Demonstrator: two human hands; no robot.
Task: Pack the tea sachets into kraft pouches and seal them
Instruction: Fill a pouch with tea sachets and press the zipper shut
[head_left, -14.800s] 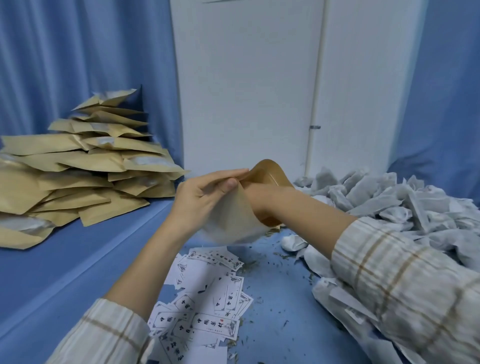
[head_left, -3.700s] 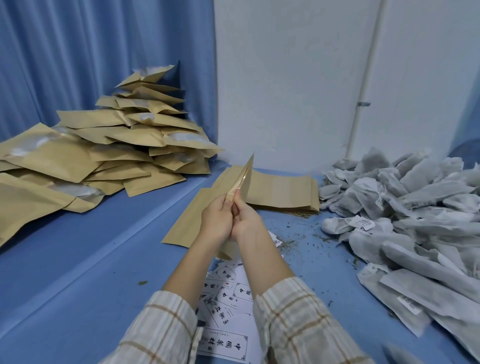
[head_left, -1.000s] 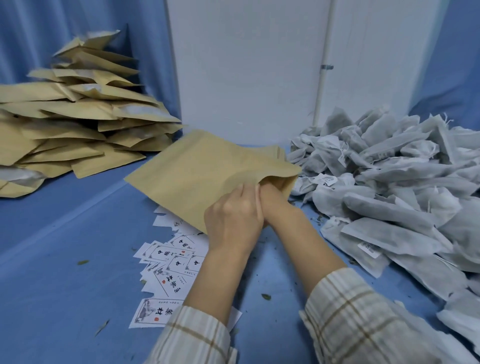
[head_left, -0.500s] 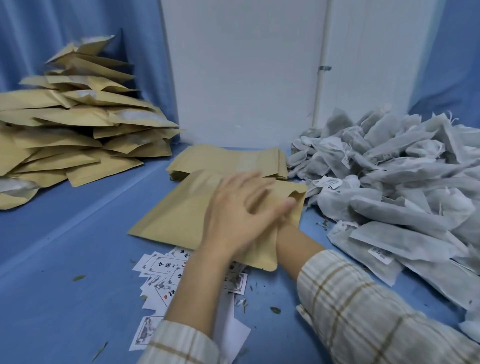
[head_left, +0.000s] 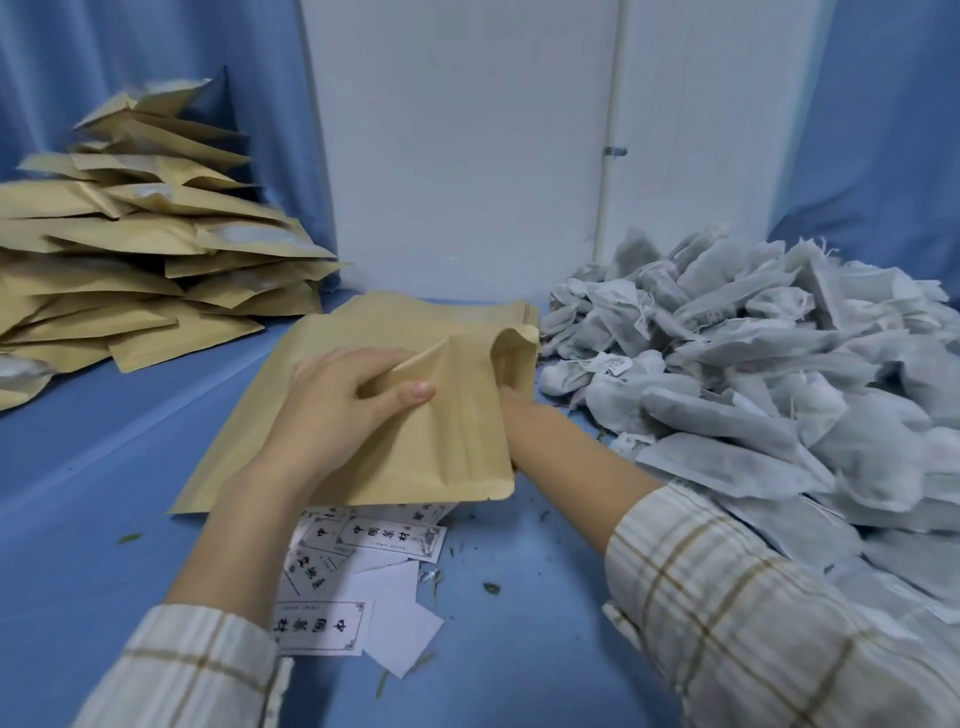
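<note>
Well left of the grip, a heap of kraft pouches (head_left: 140, 260) lies stacked on the blue surface (head_left: 78, 493). The left hand (head_left: 337, 405) pinches a fold of the upper wall of the kraft pouch (head_left: 405, 415), lifting its mouth. Just below the grip, printed labels (head_left: 363, 566) lie scattered. The right hand is hidden inside the pouch's mouth, so its grasp and the contents cannot be told. Right of it rises the tea sachet pile (head_left: 753, 374).

place: likely small packing workshop | cues: kraft pouch heap (head_left: 140, 260); sachet pile (head_left: 753, 364); printed labels (head_left: 363, 545)
</note>
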